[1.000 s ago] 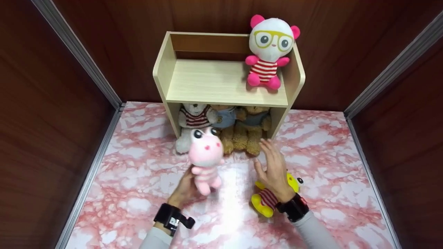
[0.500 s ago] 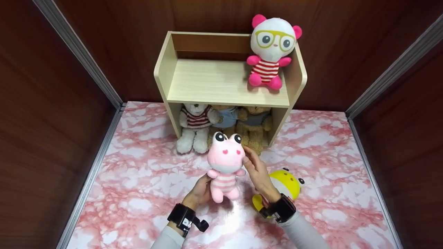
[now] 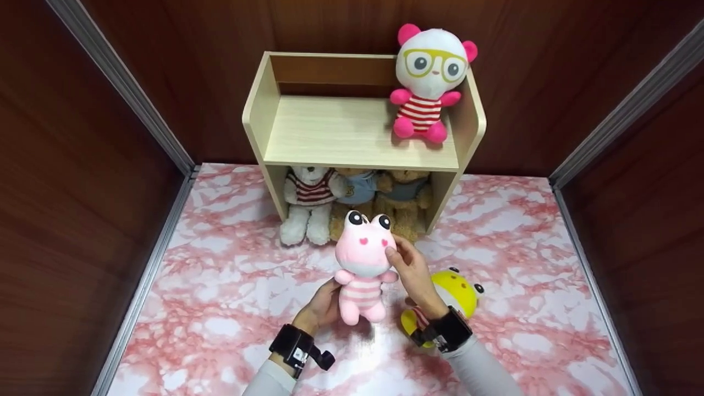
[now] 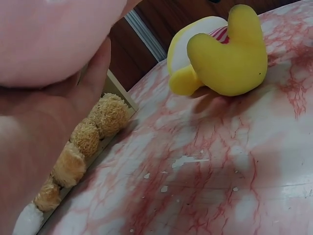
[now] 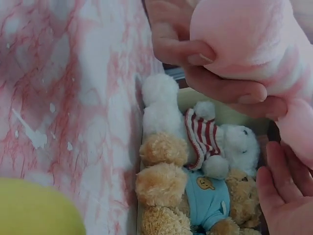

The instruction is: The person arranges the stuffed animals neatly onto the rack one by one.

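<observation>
A pink frog plush toy (image 3: 364, 256) with heart-shaped nostrils and a striped body is held upright in front of the shelf, facing the head camera. My left hand (image 3: 320, 309) grips it from behind at its body; in the right wrist view the left fingers (image 5: 227, 88) curl around the pink toy. At the side of the toy's head, my right hand (image 3: 413, 275) has its thumb on the front of the cheek and its fingers behind. A yellow frog plush toy (image 3: 459, 294) lies under the right forearm, its striped body partly hidden.
A pale wooden shelf (image 3: 319, 124) stands against the back wall. On its top board sits a pink and white panda plush (image 3: 432, 71), at the right. Below are a white bear (image 3: 309, 190) and two brown bears (image 3: 404, 206). Pink marbled surface (image 3: 220, 286) surrounds it.
The pink frog plush has moved right and turned to face the head camera. My right hand has come from the open at right onto its head. Over the last half second little has moved.
</observation>
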`<state>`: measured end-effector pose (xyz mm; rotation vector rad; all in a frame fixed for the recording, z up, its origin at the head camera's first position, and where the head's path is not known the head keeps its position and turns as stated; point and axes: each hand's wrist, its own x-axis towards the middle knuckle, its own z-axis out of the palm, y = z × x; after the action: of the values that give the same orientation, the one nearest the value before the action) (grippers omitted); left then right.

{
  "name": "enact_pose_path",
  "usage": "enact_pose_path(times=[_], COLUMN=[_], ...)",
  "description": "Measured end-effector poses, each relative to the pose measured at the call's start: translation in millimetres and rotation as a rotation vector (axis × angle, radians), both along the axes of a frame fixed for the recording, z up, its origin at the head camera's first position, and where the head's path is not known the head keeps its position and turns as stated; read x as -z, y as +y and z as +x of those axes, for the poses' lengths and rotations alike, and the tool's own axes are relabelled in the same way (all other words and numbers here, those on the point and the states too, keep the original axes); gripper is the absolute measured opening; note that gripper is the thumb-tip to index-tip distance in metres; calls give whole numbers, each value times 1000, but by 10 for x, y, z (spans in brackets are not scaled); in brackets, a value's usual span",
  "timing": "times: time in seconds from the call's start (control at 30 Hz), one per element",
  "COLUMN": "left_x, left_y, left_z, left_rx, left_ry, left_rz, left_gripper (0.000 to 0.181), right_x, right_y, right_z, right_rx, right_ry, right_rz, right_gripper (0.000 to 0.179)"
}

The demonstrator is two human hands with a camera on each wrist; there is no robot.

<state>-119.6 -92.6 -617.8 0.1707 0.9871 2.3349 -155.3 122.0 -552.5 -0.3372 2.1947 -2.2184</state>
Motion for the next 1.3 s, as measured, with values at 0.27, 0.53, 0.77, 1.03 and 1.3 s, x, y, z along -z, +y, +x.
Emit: enact_pose_path(times=[0.27, 0.53, 0.77, 1.03, 1.3], left_x=[-98, -140, -235, -239, -262], left_y=[-45, -65, 18, 105, 131], left_z=[-22, -51, -63, -72, -78], left_rx=[19, -184, -341, -409, -466], left_ry=[82, 300, 387, 366, 407], left_rz=[-44, -164, -416, -660, -682], left_gripper=[73, 95, 66, 58, 48], right_x=[-37, -34, -31, -31, -59], right_y=[-8, 39, 52, 37, 23], right_z=[-17, -66, -74, -82, -68], right_rx=[66, 133, 166, 174, 159], right_ry=[6, 10, 25, 33, 36], right_rz=[-62, -58, -16, -32, -51], right_gripper=[37, 37, 40, 42, 43])
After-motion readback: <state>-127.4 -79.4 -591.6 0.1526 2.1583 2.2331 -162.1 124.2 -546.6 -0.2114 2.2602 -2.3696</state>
